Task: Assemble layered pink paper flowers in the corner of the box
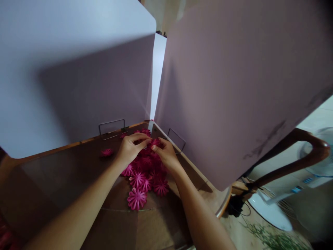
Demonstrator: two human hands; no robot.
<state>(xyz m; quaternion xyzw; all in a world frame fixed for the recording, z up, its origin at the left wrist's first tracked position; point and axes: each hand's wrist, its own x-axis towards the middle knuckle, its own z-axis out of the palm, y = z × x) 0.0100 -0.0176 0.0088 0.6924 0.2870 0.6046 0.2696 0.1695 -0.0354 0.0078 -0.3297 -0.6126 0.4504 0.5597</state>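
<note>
Between my two hands, above a heap of pink flowers [145, 163], is one pink flower [155, 142]. My right hand [166, 152] pinches it between thumb and fingers. From the other side my left hand [134, 146] reaches in, its thumb and fingertips pressed together at the flower's edge; whether something small is in that pinch I cannot make out. The nearest loose flower [137, 199] lies face up, its narrow petals spread in a ring. Another flower [106, 152] lies apart to the left of the heap.
Two large pale panels, one left [104, 86] and one right [234, 86], stand upright behind the brown tabletop [125, 225], meeting near a corner. Wire stands [111, 129] hold at their bases. On the right are a wooden chair arm [299, 163], a white fan base [270, 210] and green sprigs [275, 238].
</note>
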